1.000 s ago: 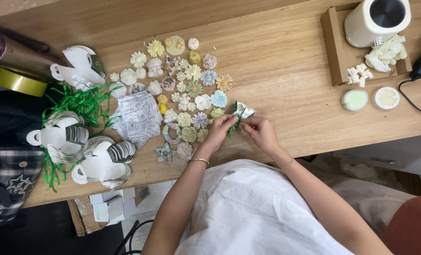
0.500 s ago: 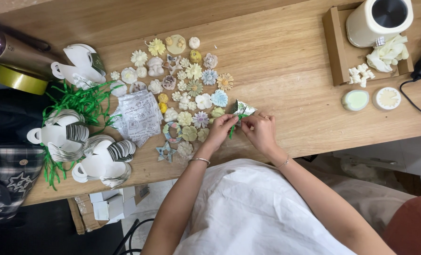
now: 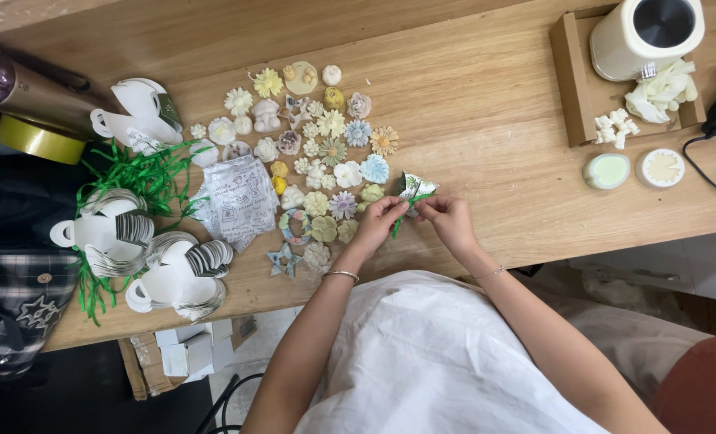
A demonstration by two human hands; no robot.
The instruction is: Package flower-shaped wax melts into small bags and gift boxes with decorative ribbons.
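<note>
I see my left hand (image 3: 380, 219) and my right hand (image 3: 449, 217) meeting just above the near edge of the wooden tabletop (image 3: 486, 128), both pinched on a small clear printed packet (image 3: 413, 186) whose neck is bound with a green twist tie (image 3: 402, 215). The left hand's fingertips grip the tie where it crosses the packet's neck; the right hand's fingertips hold the same spot from the other side, so the two hands nearly touch. The packet fans out away from me, toward the far side of the tabletop, and one end of the tie hangs down between the hands.

Just to the left of the left hand lies a spread of small moulded flower shapes (image 3: 326, 153) in cream, yellow, pale green and blue, set close together in loose rows. Beside them, further left, sits a stack of clear printed bags (image 3: 237, 197), and past that a tangle of green ties (image 3: 137, 173) among stacks of white cup-shaped paper cards (image 3: 173, 277).

At the far right corner a cardboard tray (image 3: 567, 80) holds a cream cylindrical pot (image 3: 643, 32) and some white pieces. Two small round tins (image 3: 633, 169), one pale green and one cream, rest on the tabletop near the tray, well apart from my hands. A roll of yellow tape (image 3: 38, 141) lies at the left end.
</note>
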